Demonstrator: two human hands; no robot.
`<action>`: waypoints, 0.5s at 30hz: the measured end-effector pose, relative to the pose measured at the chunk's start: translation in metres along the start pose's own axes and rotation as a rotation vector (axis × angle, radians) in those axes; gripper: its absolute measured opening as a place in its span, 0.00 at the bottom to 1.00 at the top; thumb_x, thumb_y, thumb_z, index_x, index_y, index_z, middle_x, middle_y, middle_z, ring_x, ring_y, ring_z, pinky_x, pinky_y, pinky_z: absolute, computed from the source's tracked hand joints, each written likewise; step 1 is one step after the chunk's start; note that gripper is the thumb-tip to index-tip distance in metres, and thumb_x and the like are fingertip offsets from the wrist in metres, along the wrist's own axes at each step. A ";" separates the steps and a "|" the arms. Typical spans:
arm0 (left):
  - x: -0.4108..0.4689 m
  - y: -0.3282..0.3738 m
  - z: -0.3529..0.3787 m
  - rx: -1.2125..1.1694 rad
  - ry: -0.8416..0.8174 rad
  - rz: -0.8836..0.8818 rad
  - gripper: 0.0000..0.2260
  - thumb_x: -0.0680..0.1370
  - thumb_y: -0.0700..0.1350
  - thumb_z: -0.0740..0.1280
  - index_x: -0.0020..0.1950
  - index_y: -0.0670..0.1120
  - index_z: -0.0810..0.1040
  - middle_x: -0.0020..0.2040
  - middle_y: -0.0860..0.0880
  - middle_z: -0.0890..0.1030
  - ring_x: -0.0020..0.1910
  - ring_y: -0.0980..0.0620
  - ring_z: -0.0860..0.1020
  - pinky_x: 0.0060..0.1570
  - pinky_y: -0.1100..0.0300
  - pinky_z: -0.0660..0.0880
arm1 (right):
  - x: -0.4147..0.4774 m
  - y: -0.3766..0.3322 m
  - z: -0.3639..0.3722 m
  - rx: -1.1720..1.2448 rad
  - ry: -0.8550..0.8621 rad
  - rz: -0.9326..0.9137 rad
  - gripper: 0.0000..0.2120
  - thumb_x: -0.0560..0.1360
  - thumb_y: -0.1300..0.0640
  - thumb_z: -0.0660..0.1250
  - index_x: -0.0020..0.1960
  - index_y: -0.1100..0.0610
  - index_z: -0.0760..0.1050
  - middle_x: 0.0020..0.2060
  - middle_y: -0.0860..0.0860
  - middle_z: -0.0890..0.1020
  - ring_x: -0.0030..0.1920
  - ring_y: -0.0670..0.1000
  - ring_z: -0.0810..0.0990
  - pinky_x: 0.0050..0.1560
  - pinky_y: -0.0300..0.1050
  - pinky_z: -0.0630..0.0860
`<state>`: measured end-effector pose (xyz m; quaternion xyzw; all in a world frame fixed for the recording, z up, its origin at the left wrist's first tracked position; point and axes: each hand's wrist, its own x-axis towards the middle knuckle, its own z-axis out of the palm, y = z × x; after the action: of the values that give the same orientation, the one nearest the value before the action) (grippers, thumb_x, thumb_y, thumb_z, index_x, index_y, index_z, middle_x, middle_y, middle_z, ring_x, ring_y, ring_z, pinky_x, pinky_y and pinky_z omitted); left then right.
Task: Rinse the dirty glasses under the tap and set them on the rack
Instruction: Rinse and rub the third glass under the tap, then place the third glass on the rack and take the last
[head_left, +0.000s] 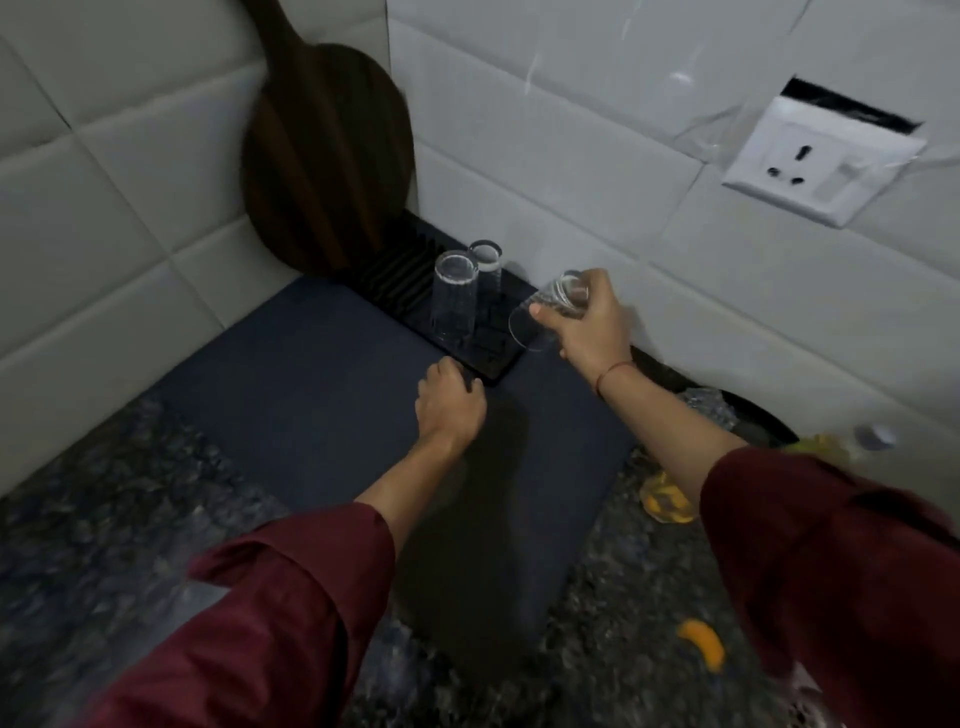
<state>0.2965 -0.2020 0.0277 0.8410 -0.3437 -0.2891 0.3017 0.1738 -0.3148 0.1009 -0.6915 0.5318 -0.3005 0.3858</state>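
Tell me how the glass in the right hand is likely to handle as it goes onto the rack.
The glass is probably slippery, since it looks clear and smooth. Likely fragile against the rack. Tall and narrow, it may tip.

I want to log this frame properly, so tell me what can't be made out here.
Head view only:
- Tap and sink: outside the frame.
- Left hand: fingers curl at the rack's near corner; whether they grip it is hidden by the hand.
- Glass in the right hand: tilted, blurred; clean or dirty unclear.
- Yellow items on the right: blurred, partly behind the sleeve.
- Board: handle cut by the top edge.
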 end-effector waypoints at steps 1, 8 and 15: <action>0.007 -0.004 0.000 0.025 -0.006 -0.001 0.14 0.83 0.48 0.63 0.64 0.41 0.72 0.65 0.41 0.74 0.65 0.40 0.72 0.65 0.42 0.71 | 0.010 -0.001 0.006 -0.033 -0.009 -0.008 0.25 0.67 0.46 0.79 0.56 0.46 0.70 0.49 0.47 0.82 0.47 0.55 0.82 0.48 0.55 0.80; 0.041 -0.022 0.005 0.108 0.000 0.008 0.19 0.83 0.48 0.65 0.70 0.40 0.69 0.69 0.40 0.70 0.68 0.40 0.68 0.68 0.47 0.67 | 0.067 0.014 0.039 -0.194 -0.111 0.011 0.25 0.71 0.54 0.78 0.62 0.57 0.71 0.51 0.48 0.78 0.49 0.50 0.77 0.38 0.40 0.65; 0.043 -0.031 0.017 0.205 0.015 0.056 0.21 0.82 0.50 0.65 0.71 0.42 0.70 0.71 0.42 0.67 0.70 0.41 0.64 0.71 0.46 0.64 | 0.088 0.018 0.056 -0.383 -0.219 -0.032 0.28 0.72 0.50 0.78 0.65 0.56 0.69 0.60 0.52 0.81 0.51 0.50 0.76 0.44 0.39 0.63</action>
<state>0.3235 -0.2215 -0.0174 0.8598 -0.3924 -0.2375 0.2244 0.2330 -0.3900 0.0565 -0.7889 0.5232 -0.1231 0.2979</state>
